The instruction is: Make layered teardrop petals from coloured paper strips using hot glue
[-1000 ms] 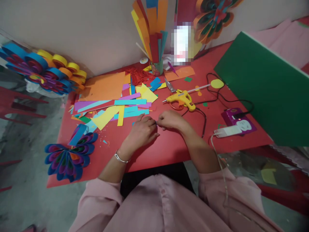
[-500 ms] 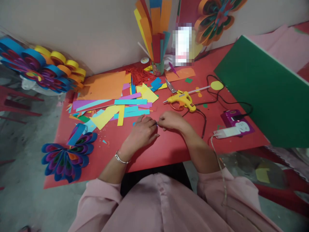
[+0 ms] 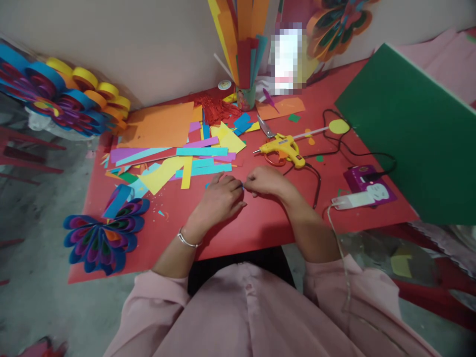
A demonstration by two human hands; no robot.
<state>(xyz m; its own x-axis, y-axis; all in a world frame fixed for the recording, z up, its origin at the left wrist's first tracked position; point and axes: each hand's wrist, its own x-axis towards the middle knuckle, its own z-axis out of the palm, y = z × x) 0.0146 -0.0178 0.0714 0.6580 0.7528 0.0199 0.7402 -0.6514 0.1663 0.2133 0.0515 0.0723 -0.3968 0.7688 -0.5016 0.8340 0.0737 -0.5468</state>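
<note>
My left hand (image 3: 222, 196) lies low over the red table, its fingers bent and pressed together. Close against it, my right hand (image 3: 266, 182) is closed in a pinch. A small bit of a blue paper strip (image 3: 243, 186) shows between the fingertips of both hands; the rest is hidden beneath them. A blue edge also peeks out left of my left hand. Beyond my right hand lies a yellow glue gun (image 3: 284, 148) with a glue stick in its back. Scissors (image 3: 266, 128) lie partly under it. Cut paper strips (image 3: 203, 151) spread out beyond my left hand.
A quilled paper flower (image 3: 106, 238) sits at the table's left front. Paper strips stand in a cup (image 3: 246, 98) at the back. At right are a purple power socket box (image 3: 368, 183), black cables and a leaning green board (image 3: 409, 134). An orange sheet (image 3: 156, 124) lies back left.
The view has shifted slightly, so the things on the table appear a little higher and those at right further right. Both hands stay together with the blue paper strip between them.
</note>
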